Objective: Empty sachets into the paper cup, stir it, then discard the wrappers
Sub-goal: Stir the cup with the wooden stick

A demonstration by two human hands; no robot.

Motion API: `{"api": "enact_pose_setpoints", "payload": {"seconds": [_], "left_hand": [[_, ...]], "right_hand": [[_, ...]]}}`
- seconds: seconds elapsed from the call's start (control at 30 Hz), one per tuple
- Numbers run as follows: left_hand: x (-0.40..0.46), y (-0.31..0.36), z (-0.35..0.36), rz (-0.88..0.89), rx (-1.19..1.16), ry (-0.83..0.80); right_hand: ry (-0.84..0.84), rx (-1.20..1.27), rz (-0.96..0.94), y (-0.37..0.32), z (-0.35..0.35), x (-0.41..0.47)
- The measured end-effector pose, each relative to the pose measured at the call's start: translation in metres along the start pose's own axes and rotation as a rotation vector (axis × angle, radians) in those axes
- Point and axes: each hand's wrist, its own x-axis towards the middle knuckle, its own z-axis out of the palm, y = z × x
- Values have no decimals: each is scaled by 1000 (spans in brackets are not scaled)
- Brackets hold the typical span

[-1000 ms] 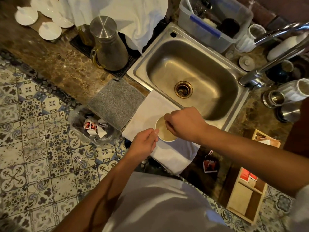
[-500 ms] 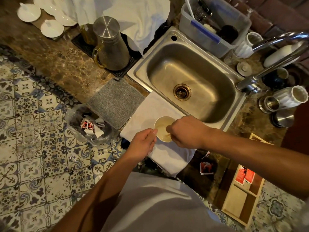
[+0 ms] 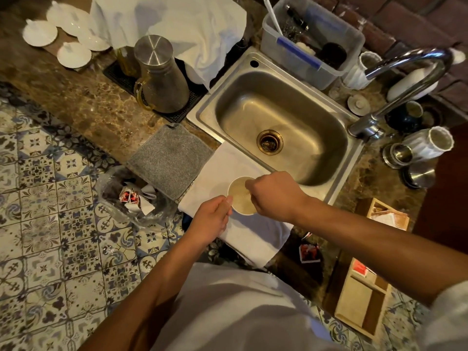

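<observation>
A white paper cup (image 3: 239,197) with pale brown liquid stands on a white towel (image 3: 215,173) at the counter's front edge, beside the sink. My left hand (image 3: 211,219) grips the cup's near-left side. My right hand (image 3: 274,196) hovers over the cup's right rim with its fingers pinched shut; whatever they hold is hidden. An opened red sachet wrapper (image 3: 309,253) lies on the counter to the right. More red and white wrappers (image 3: 133,197) sit in a clear plastic bin bag (image 3: 114,188) on the floor to the left.
A steel sink (image 3: 276,117) with a tap (image 3: 405,84) lies behind the cup. A grey mat (image 3: 169,158) sits left of the towel, a metal jug (image 3: 160,77) behind it. A wooden sachet box (image 3: 362,297) is at the right, cups and tins (image 3: 417,153) beyond.
My right hand has shifted slightly around the cup's rim, from over its upper right to lower and right. My left hand has stayed on the cup.
</observation>
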Motion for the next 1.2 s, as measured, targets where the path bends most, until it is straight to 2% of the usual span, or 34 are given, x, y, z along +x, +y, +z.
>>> {"api": "enact_pose_setpoints", "payload": {"seconds": [0.13, 0.3, 0.43, 0.6, 0.8, 1.0, 1.2], "left_hand": [[3, -4, 1, -4, 1, 16], [2, -4, 3, 11, -9, 21], [1, -4, 3, 11, -23, 28], [1, -3, 3, 18, -17, 15], [1, -1, 2, 19, 9, 17], [1, -1, 1, 16, 1, -6], [2, 0, 1, 21, -12, -19]], "right_hand": [[-179, -47, -38, -11, -12, -9], [-229, 98, -31, -20, -15, -6], [-102, 189, 44, -14, -10, 2], [69, 114, 102, -7, -4, 4], [-27, -26, 102, -7, -10, 1], [-151, 37, 25, -11, -15, -5], [-61, 83, 12, -5, -9, 5]]}}
